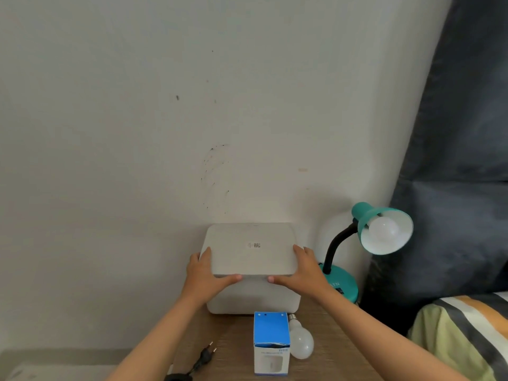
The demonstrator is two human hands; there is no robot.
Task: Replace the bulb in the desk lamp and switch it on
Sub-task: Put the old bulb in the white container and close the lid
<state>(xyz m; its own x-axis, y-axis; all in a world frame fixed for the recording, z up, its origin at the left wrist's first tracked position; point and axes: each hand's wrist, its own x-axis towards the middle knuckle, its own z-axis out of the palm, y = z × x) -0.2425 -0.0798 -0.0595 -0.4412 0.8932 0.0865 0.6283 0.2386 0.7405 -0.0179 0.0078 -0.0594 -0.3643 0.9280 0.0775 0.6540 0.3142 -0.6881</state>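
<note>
My left hand and right hand grip the white box's lid at lower centre; teal lamp right, loose bulb on the bench.

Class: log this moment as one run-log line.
left hand, right hand: gripping white plastic box lid | teal desk lamp: bulb fitted | black plug: loose

White box, striped bedding.

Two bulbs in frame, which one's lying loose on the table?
The bulb beside the blue-and-white box, lying on its side, screw base exposed. The other bulb sits in the teal lamp.
</note>
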